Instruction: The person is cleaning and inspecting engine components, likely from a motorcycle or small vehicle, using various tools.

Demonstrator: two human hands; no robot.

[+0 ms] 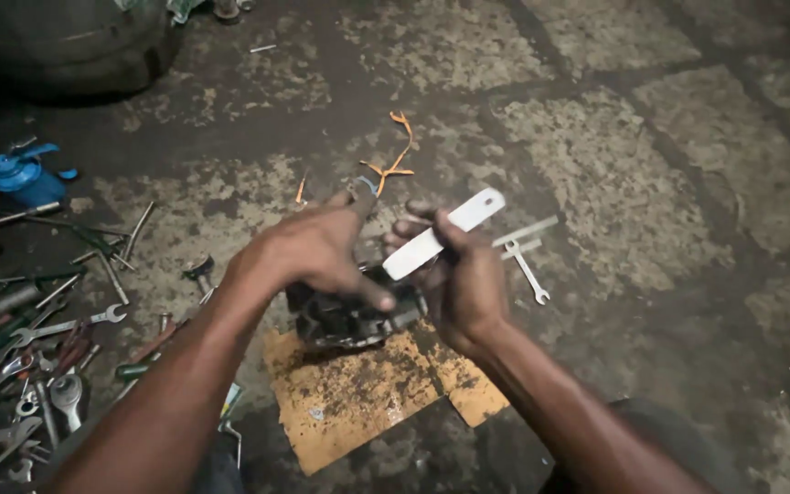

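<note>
Both hands largely hide dark engine part; details unclear.

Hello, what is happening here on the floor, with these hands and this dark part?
A person works over a stained cardboard sheet on the floor. The left hand grips a dark, greasy metal part; the right hand holds a flat white strip above it. Wrenches lie scattered at the left.
</note>
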